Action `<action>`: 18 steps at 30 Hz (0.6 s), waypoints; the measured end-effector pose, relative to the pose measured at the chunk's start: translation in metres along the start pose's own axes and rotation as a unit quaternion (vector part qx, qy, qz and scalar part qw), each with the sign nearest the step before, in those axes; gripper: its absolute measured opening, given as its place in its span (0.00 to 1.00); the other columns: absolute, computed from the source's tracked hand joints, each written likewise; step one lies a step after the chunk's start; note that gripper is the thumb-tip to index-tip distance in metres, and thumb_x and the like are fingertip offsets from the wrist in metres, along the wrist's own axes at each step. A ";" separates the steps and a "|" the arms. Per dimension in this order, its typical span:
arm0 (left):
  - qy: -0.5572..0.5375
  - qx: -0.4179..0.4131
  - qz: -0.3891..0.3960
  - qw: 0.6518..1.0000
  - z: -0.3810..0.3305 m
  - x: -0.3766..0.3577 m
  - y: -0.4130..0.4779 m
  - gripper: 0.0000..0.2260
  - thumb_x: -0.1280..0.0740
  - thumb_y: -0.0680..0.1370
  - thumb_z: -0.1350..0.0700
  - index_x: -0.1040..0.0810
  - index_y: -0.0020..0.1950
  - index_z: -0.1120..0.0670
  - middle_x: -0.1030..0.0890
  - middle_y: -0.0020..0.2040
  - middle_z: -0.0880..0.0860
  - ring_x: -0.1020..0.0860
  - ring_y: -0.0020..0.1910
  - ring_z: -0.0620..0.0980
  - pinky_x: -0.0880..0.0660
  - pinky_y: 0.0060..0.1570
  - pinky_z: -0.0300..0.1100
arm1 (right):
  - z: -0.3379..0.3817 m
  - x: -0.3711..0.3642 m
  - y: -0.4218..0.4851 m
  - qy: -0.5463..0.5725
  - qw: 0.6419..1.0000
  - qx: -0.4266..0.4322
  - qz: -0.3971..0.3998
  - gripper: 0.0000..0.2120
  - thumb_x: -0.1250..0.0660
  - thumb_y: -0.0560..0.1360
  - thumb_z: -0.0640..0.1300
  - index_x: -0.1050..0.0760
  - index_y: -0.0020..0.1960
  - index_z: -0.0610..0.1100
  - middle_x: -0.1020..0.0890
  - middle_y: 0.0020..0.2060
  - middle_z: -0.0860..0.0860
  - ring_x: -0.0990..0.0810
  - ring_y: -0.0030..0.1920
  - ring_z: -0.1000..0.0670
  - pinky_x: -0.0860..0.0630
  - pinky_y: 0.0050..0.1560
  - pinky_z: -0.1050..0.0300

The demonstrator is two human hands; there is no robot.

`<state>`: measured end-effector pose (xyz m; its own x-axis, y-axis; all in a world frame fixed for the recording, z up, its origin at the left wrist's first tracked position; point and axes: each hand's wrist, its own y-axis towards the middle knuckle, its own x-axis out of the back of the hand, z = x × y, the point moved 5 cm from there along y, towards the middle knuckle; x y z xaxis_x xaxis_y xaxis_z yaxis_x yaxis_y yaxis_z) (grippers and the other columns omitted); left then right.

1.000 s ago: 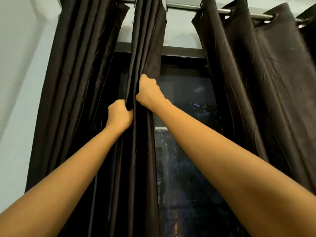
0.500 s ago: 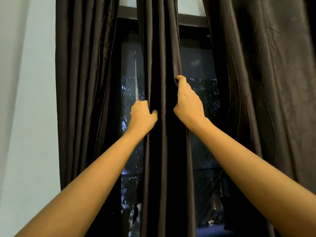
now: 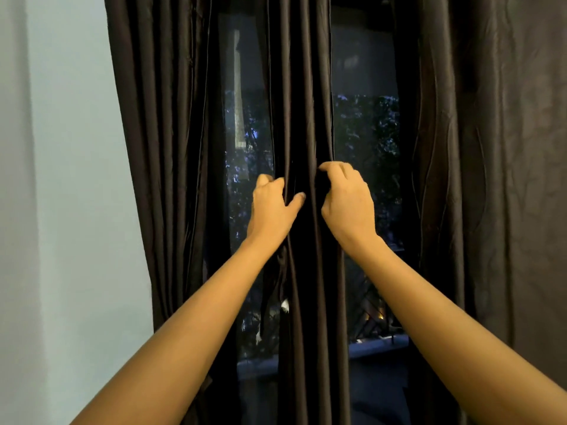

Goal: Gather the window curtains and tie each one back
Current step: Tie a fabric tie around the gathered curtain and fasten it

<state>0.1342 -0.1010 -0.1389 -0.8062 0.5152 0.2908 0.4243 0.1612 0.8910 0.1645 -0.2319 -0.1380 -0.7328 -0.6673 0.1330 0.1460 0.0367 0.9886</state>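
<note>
No readable text, labels, brands, numbers or signs anywhere in view.

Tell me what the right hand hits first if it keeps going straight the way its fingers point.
The right hand curls leftward into the middle strip of dark brown pleated curtain, so it probably meets those folds first; the left hand lies just beyond.

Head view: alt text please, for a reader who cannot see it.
Two bare hands, left and right, grip a narrow gathered dark curtain panel hanging before a night-time window. More dark curtains hang either side.
</note>
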 end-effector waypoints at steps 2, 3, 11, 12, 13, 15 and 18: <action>0.000 -0.002 -0.035 0.999 0.001 0.001 -0.008 0.14 0.32 0.76 0.51 0.28 0.40 0.60 0.31 0.45 0.53 0.30 0.40 0.49 0.32 0.40 0.40 | -0.007 0.009 -0.007 0.082 0.994 -0.071 -0.030 0.14 0.41 0.77 0.35 0.28 0.62 0.39 0.23 0.57 0.44 0.25 0.57 0.44 0.32 0.53 0.57; 0.002 -0.001 -0.037 0.999 0.003 0.000 -0.011 0.16 0.32 0.76 0.50 0.30 0.38 0.60 0.31 0.43 0.53 0.31 0.39 0.49 0.33 0.38 0.41 | -0.006 0.012 -0.011 0.100 0.991 -0.082 -0.042 0.12 0.41 0.79 0.38 0.27 0.61 0.38 0.23 0.56 0.44 0.24 0.57 0.44 0.33 0.52 0.60; -0.029 -0.022 -0.003 0.999 0.008 -0.006 -0.041 0.19 0.33 0.77 0.49 0.33 0.35 0.60 0.33 0.33 0.52 0.35 0.30 0.48 0.36 0.32 0.41 | -0.021 0.012 -0.049 0.066 0.987 -0.135 0.064 0.15 0.39 0.78 0.40 0.31 0.64 0.39 0.26 0.58 0.44 0.26 0.57 0.43 0.31 0.53 0.52; -0.042 -0.019 -0.001 0.999 0.010 -0.004 -0.045 0.19 0.33 0.77 0.49 0.33 0.34 0.60 0.33 0.32 0.54 0.36 0.29 0.48 0.37 0.32 0.42 | -0.025 0.017 -0.054 0.064 0.984 -0.160 0.040 0.14 0.39 0.77 0.38 0.30 0.63 0.39 0.25 0.57 0.43 0.25 0.56 0.42 0.30 0.54 0.51; -0.058 -0.010 0.002 0.998 0.011 -0.003 -0.049 0.18 0.33 0.77 0.49 0.32 0.34 0.58 0.31 0.31 0.57 0.35 0.29 0.50 0.35 0.33 0.45 | -0.028 0.021 -0.058 0.063 0.982 -0.175 0.020 0.14 0.39 0.77 0.37 0.29 0.62 0.39 0.25 0.56 0.43 0.25 0.56 0.43 0.31 0.53 0.51; -0.087 0.012 0.011 0.996 0.011 0.000 -0.055 0.14 0.32 0.76 0.50 0.30 0.32 0.49 0.25 0.32 0.62 0.29 0.30 0.56 0.30 0.35 0.51 | -0.022 0.019 -0.066 0.073 0.984 -0.159 0.032 0.14 0.38 0.76 0.35 0.28 0.61 0.39 0.24 0.55 0.43 0.25 0.56 0.43 0.31 0.54 0.52; -0.109 0.020 0.027 0.993 0.009 -0.004 -0.060 0.13 0.33 0.76 0.50 0.22 0.38 0.58 0.23 0.30 0.60 0.28 0.28 0.52 0.30 0.33 0.46 | -0.006 0.011 -0.074 0.101 0.985 -0.116 0.082 0.14 0.37 0.76 0.35 0.27 0.61 0.39 0.22 0.55 0.44 0.24 0.56 0.44 0.29 0.56 0.52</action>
<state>0.1156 -0.1053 -0.1960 -0.6752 0.6939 0.2502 0.4838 0.1605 0.8603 0.1499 -0.2462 -0.2103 -0.5430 -0.8017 0.2500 0.4171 0.0009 0.9088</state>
